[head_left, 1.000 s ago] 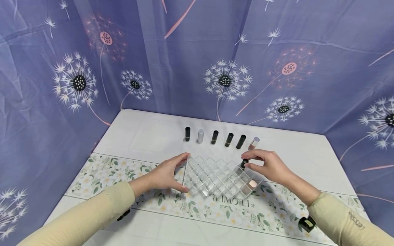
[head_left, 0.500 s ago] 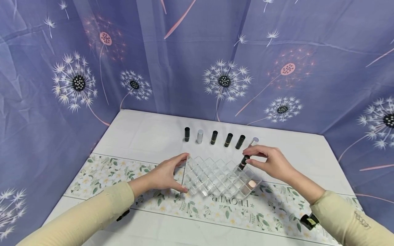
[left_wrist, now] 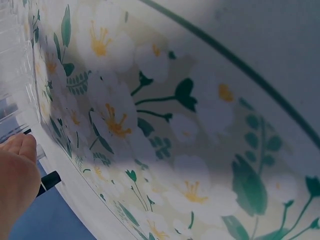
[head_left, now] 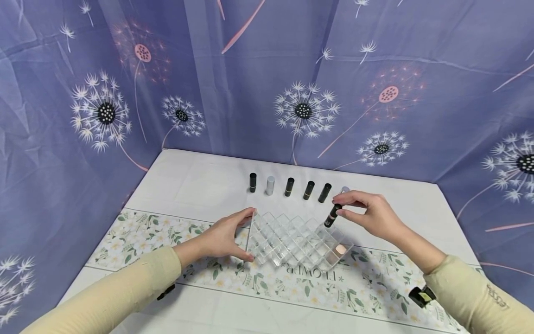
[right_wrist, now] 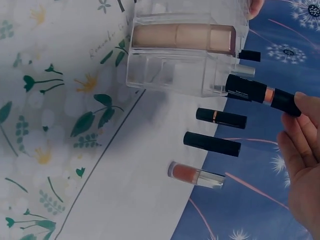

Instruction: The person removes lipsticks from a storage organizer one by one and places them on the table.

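Note:
A clear lipstick organizer (head_left: 288, 241) with many small compartments lies on the table's floral band. My left hand (head_left: 221, 235) holds its left end, thumb at the near corner and fingers at the far one. Above the right part of the organizer, my right hand (head_left: 371, 214) pinches a black lipstick (head_left: 333, 216) by its upper end. The lipstick is tilted, and in the right wrist view its orange-pink middle band shows. A beige-pink tube (right_wrist: 185, 39) stands in a compartment at the organizer's right end. The left wrist view shows part of the left hand (left_wrist: 17, 175).
Behind the organizer stands a row of tubes: several black ones such as the leftmost lipstick (head_left: 252, 182), a silver tube (head_left: 270, 185), and a pinkish tube with a pale cap (right_wrist: 196, 175) partly behind my right hand. A dandelion-print curtain (head_left: 242, 93) hangs behind the white table (head_left: 200, 181).
My right hand has lifted the black lipstick up out of an organizer compartment, away from me and slightly right. The left hand stays on the organizer's left end.

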`<state>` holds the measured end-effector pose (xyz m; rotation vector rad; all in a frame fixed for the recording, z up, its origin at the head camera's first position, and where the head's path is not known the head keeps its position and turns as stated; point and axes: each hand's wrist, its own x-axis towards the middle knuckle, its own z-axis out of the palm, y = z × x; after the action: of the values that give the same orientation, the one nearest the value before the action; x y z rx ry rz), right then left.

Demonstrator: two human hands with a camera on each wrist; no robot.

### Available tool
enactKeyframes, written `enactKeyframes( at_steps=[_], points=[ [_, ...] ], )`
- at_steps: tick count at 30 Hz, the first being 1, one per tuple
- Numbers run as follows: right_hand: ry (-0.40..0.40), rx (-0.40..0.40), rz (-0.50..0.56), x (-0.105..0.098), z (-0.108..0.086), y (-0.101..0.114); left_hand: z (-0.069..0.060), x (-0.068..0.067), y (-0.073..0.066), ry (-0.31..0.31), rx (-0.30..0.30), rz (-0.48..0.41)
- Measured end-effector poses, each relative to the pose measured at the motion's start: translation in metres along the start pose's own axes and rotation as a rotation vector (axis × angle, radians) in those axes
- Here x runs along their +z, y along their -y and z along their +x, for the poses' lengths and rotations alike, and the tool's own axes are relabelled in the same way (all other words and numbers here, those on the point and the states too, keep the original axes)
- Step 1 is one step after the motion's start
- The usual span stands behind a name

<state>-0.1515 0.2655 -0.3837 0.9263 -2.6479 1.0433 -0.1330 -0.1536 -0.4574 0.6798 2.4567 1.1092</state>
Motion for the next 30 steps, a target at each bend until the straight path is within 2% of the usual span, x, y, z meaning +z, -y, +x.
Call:
enactKeyframes(
  at_steps=[18,30],
  points=[
    [-0.062,0.018,0.000,-0.020,0.008,0.002,0.001,0.001,0.001,-0.001,0.000,-0.001],
    [-0.113,0.031,-0.026,-0.030,0.009,-0.010,0.001,0.001,0.000,-0.001,-0.005,-0.014]
  ],
)
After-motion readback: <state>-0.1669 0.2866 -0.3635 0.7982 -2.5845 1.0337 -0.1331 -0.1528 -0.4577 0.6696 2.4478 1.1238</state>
